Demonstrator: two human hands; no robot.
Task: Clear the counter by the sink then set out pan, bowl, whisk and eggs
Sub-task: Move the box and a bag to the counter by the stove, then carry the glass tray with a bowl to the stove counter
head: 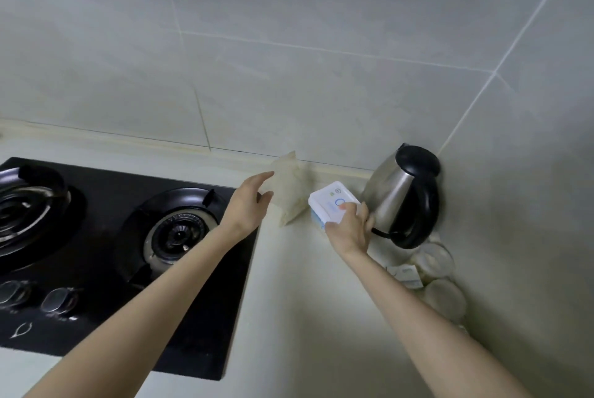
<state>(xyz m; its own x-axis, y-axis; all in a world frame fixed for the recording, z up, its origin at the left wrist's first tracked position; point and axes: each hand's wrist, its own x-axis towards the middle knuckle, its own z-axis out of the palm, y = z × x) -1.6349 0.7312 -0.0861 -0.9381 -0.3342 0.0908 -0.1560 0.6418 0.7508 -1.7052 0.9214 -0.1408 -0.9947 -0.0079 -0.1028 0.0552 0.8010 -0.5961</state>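
A pale beige bag (291,191) leans against the back wall on the light counter (299,301). My left hand (249,201) reaches it, with forefinger and thumb spread and touching its left edge. To its right sits a white and blue pack (329,203) with a printed top. My right hand (350,228) grips that pack from the near side, fingers curled over its top. Pan, bowl, whisk and eggs are nowhere in sight.
A steel kettle with black handle (403,196) stands in the corner just right of the pack. Glass jars (440,282) and a small packet sit along the right wall. A black gas hob (128,256) with two burners fills the left.
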